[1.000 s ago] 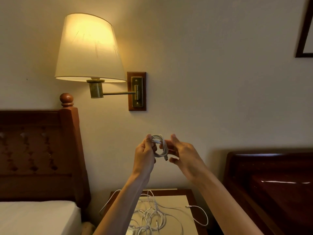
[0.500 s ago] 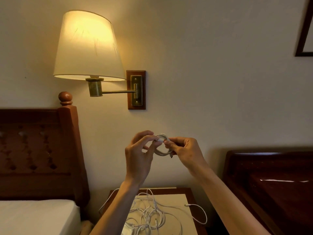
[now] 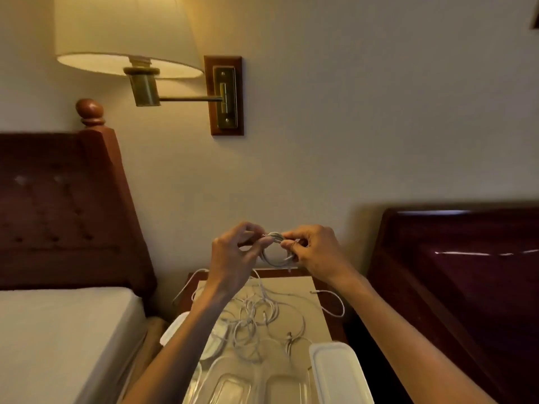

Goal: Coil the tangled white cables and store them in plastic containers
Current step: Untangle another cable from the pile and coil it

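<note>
Hands lower now; coiled cable (image 3: 274, 250) pinched between left hand (image 3: 233, 258) fingers and right hand (image 3: 315, 252) fingers.

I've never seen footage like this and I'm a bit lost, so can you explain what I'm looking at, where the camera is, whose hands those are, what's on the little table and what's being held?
The camera sits on a person's head, looking forward and down, so the two arms reaching in are their own. Between two beds stands a nightstand under a wall lamp. On it lies a tangle of white cables, with clear plastic containers and a white lid at the near edge. The left hand and right hand together pinch a small coiled white cable, held up above the nightstand.
</note>
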`<action>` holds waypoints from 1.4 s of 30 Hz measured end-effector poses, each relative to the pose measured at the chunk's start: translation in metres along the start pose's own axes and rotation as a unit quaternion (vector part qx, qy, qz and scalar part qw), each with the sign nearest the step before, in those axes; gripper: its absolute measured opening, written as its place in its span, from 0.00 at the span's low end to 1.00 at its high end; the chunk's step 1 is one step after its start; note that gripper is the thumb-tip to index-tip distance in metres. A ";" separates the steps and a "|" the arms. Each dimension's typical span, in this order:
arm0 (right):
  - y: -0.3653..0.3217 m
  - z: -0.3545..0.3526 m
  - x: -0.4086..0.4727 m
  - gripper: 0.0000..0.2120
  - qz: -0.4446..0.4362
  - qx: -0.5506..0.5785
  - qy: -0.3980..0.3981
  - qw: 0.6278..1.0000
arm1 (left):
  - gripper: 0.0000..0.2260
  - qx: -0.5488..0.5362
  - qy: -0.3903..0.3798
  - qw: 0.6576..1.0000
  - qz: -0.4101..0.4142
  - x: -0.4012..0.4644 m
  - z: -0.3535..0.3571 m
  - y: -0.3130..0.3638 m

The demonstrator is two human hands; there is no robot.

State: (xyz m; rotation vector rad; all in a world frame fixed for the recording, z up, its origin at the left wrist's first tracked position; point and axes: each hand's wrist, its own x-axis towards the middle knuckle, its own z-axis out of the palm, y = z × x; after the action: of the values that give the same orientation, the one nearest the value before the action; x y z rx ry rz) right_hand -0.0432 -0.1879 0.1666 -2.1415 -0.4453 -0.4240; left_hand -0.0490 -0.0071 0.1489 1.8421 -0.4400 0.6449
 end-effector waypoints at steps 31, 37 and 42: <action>0.157 0.147 -0.165 0.12 0.046 -0.323 -0.236 0.915 | 0.15 0.137 -0.107 0.947 -0.269 -0.256 0.048 -0.097; 0.156 0.148 -0.154 0.13 0.020 -0.321 -0.260 0.910 | 0.17 0.093 -0.088 0.949 -0.287 -0.249 0.051 -0.098; 0.160 0.149 -0.151 0.12 0.002 -0.337 -0.274 0.901 | 0.17 0.072 -0.078 0.952 -0.286 -0.245 0.050 -0.097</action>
State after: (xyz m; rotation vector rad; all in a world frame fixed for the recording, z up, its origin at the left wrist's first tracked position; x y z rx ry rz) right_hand -0.0814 -0.1766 -0.0958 -2.9487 -0.6759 0.0690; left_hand -0.1742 -0.0222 -0.0878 2.0401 0.0540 0.1358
